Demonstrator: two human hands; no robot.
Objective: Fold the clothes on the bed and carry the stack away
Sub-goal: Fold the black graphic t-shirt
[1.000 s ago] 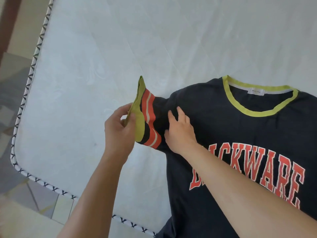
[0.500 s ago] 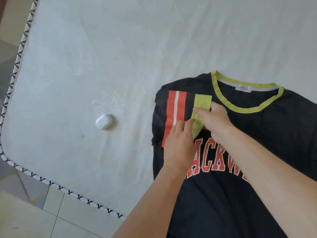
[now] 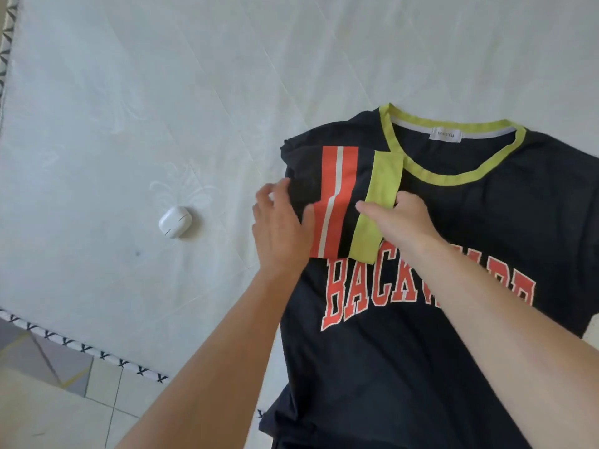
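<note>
Both hands (image 3: 282, 228) (image 3: 402, 222) flat on folded sleeve (image 3: 340, 202), t-shirt (image 3: 405, 351) nr bed edge (image 3: 84, 348).

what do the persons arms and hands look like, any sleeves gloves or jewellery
Both forearms are bare as far as the frame shows, with no sleeve in view. The left hand and right hand wear no gloves, and no ring, watch or bracelet is visible on either. The upper arms are out of view.
</note>
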